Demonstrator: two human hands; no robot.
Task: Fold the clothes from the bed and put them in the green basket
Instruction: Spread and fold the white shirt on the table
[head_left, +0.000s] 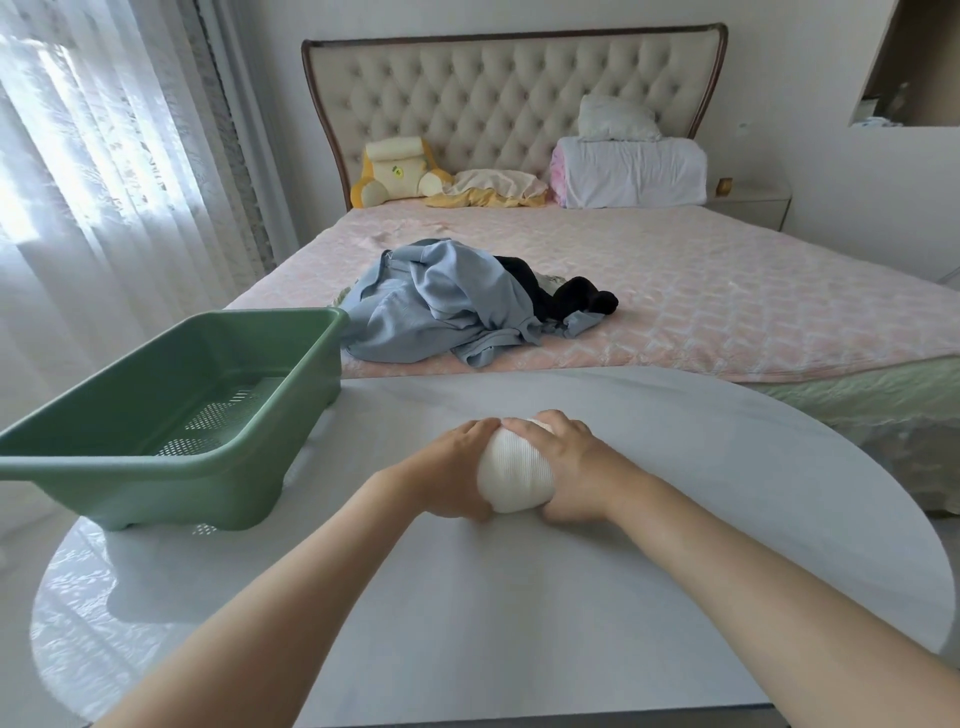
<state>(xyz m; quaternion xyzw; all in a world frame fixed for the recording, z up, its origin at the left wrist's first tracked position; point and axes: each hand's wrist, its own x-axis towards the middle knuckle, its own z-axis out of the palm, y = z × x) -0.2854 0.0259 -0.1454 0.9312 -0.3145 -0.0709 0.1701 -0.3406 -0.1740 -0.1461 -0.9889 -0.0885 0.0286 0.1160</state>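
A small white ribbed garment (514, 475), rolled into a tight bundle, lies on the round white table (675, 519) in front of me. My left hand (454, 467) grips its left side and my right hand (569, 467) grips its right side, fingers curled over the top. The green basket (171, 410) stands on the table's left part, with nothing inside. On the pink bed (701, 291) beyond the table lies a crumpled light blue garment (441, 306) with a black garment (556, 291) partly under it.
Pillows, a yellow cushion (395, 171) and folded bedding (628, 171) sit against the tufted headboard. Sheer curtains (104, 156) hang on the left. A nightstand (748, 200) stands right of the bed. The table's near half is bare.
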